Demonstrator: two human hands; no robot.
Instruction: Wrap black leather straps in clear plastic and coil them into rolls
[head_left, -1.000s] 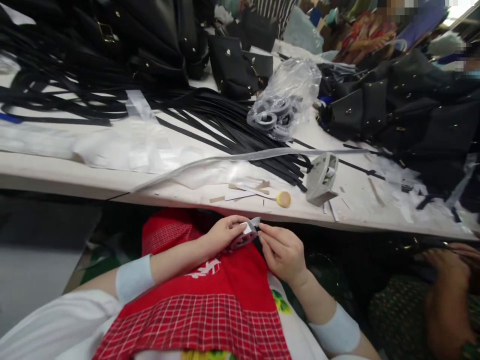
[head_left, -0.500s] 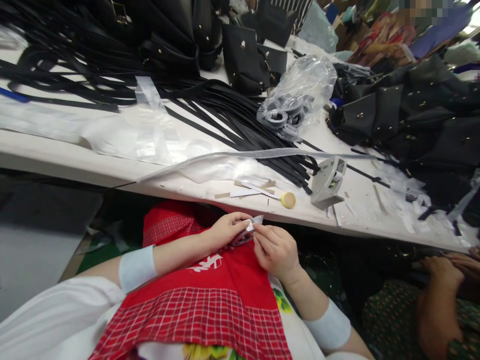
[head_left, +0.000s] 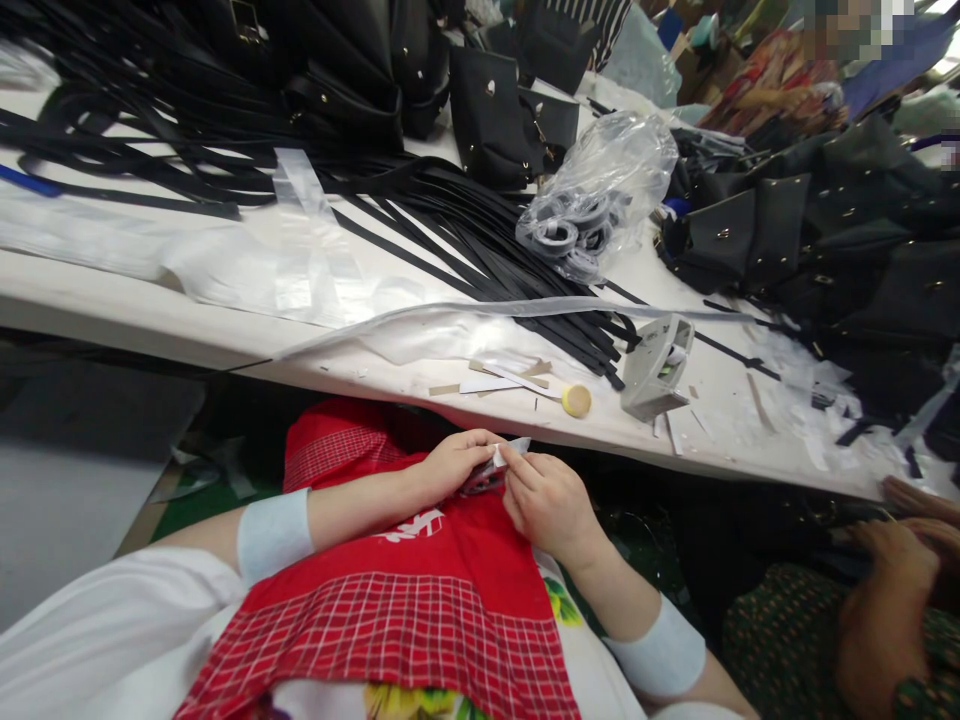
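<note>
Above the red apron (head_left: pixel 450 540), my two hands meet at a small grey strip, partly see-through, with a white piece on it (head_left: pixel 517 443). My left hand (head_left: pixel 459 464) is closed on its left side, thumb lying along the top. The fingertips of my right hand (head_left: pixel 551 497) pinch the white piece from the other side. Below the fingers shows a dark, glossy part of the held bundle, mostly hidden by the hands. Its exact kind cannot be made out.
In front stretches a white table (head_left: pixel 225 350) with black straps (head_left: pixel 480 230), a clear bag of rolled grey strips (head_left: pixel 592 215), a tape dispenser (head_left: pixel 656 370) and a yellow round lid (head_left: pixel 576 401). Black bags (head_left: pixel 840 230) are piled right. A co-worker's hands (head_left: pixel 900 560) are at lower right.
My right fingertips have shifted slightly left and up onto the white piece. My left hand stays nearly where it was. The co-worker's hands at the right have moved a little.
</note>
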